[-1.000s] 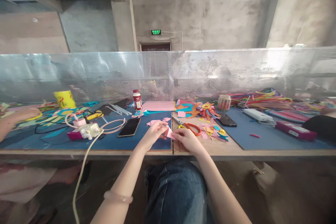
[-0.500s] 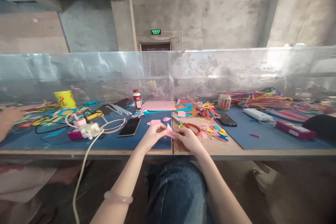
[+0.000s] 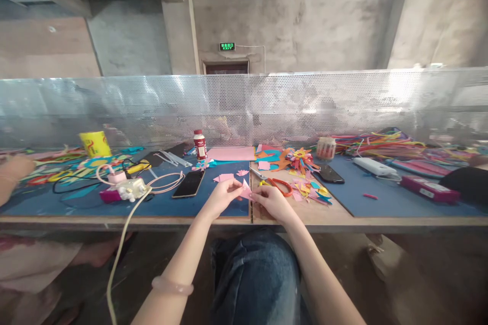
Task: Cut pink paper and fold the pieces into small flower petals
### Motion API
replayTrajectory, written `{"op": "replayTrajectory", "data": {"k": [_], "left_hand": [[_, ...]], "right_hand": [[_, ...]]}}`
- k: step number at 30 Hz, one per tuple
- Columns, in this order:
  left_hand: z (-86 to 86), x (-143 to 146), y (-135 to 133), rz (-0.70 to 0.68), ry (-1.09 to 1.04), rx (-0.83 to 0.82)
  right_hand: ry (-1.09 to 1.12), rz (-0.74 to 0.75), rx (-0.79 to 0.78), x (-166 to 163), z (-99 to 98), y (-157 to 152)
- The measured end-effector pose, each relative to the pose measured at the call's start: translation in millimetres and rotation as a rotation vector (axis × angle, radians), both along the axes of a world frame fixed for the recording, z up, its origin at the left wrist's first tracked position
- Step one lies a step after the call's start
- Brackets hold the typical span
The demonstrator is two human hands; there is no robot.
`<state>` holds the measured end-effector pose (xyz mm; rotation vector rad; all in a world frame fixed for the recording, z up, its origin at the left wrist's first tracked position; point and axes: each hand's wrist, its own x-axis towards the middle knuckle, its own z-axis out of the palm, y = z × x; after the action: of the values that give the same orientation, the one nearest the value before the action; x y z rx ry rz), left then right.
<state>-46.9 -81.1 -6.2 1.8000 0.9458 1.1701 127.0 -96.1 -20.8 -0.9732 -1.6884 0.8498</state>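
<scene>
Between my two hands is a small piece of folded pink paper [image 3: 246, 190], its pointed tip upward. My left hand [image 3: 225, 195] pinches its left side between thumb and fingers. On the other side, my right hand [image 3: 271, 199] is closed on the lower right edge. Orange-handled scissors [image 3: 281, 186] lie just beyond my right hand, blades toward the far left. Pink paper pieces [image 3: 224, 177] rest behind my left hand. Colourful paper scraps [image 3: 310, 190] are scattered to the right, with a multicoloured paper flower [image 3: 300, 159] behind them.
A black phone [image 3: 188, 184] and a power strip with cables [image 3: 131, 189] lie to the left. A red bottle [image 3: 199, 144] stands at the back. Another phone [image 3: 331, 173], a jar [image 3: 326, 148] and a purple box [image 3: 429, 189] are on the right. A co-worker's hand [image 3: 15, 170] is at far left.
The pink paper has turned slightly between my fingers and now shows a fuller pointed face. Both hands stay in nearly the same place.
</scene>
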Motion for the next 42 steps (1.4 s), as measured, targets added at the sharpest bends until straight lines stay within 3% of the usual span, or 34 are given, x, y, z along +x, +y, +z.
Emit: {"op": "replayTrajectory", "data": {"k": [25,33,42], "left_hand": [[4.1,0.9,-4.4,-0.022,0.048,-0.009],[1.8,0.8,-2.8,0.058,0.001,0.022],[4.9,3.2,-5.3,-0.054,-0.046,-0.047]], "right_hand": [[0.007,-0.016,0.022,0.4,1.0,-1.7],[-0.007,-0.022,0.018,0.6,4.0,-3.1],[-0.001,-0.047,0.011,-0.9,4.5,-3.4]]}}
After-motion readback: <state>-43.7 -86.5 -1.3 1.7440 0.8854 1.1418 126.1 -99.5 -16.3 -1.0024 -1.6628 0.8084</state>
